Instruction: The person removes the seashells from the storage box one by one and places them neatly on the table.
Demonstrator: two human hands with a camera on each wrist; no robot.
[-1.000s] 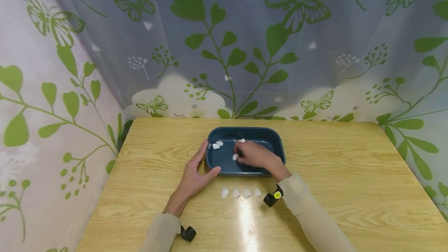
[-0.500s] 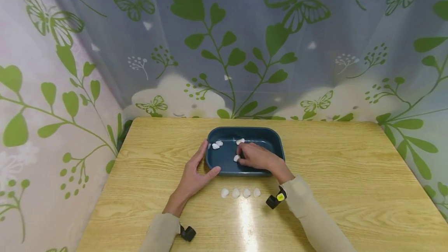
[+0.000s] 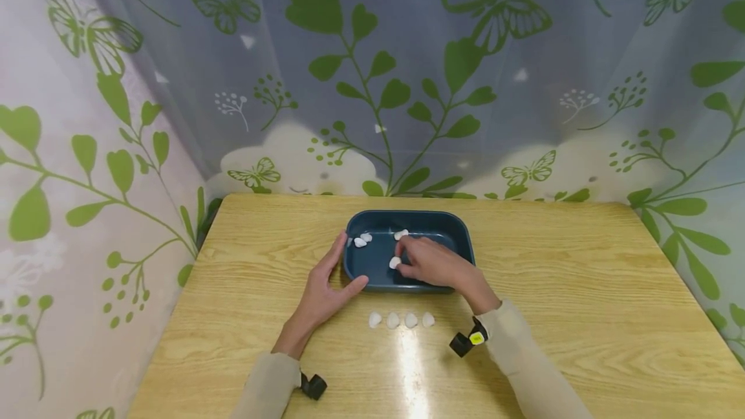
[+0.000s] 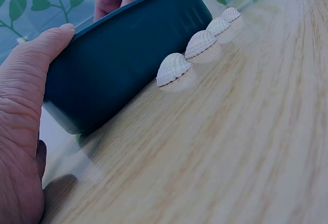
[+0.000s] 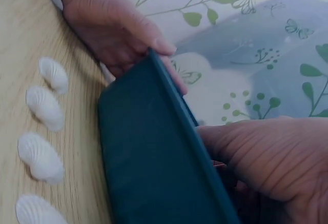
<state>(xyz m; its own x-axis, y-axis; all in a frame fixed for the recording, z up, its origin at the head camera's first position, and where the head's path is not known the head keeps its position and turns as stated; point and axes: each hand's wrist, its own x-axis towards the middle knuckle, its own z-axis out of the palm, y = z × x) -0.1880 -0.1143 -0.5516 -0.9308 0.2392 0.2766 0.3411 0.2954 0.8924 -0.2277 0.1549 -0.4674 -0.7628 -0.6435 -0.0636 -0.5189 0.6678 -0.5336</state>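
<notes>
A dark teal rectangular basin [image 3: 372,288] stands on the table, with several white seashells inside. My left hand [image 3: 319,290] rests against its left end, fingers fairly straight, the thumb at the front rim in the left wrist view. My right hand [image 3: 433,262] reaches into the basin and pinches a white seashell [image 3: 395,263] between thumb and fingertips. In the right wrist view the basin's wall hides those fingertips. A pair of seashells [image 3: 361,242] lies at the basin's left end, and more white shell [image 3: 401,235] shows by the back wall, just beyond my right fingers.
In front of the basin, several ribbed seashells [image 4: 173,70] stand in a row on the wood-grain table [image 3: 553,290]. A curtain [image 3: 407,115] with green leaves and butterflies hangs behind the table and along its sides.
My right hand has shifted slightly to the right, the seashell at its fingertips moving with it. More of the shell by the back wall shows. My left hand has stayed in place.
</notes>
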